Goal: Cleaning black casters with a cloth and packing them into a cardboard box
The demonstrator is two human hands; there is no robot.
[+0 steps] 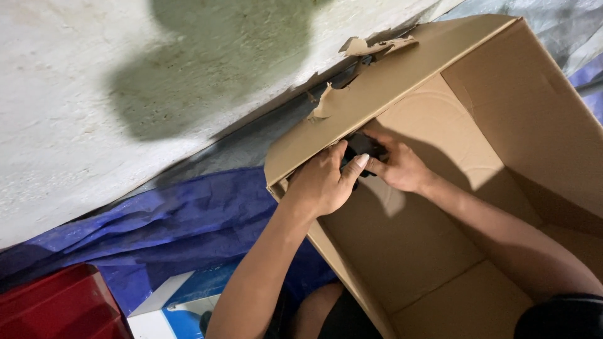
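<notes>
Near the middle of the frame, inside the big cardboard box point(477, 188), the left hand point(320, 185) and right hand point(402, 166) both pinch a small black thing point(363, 145), seemingly pressing it to the wall, needing steady fingers.

A rough pale concrete wall point(94, 94) with a dark shadow patch fills the upper left. Crumpled blue tarpaulin point(176, 220) covers the floor below it. A red container point(56, 307) sits bottom left.
</notes>
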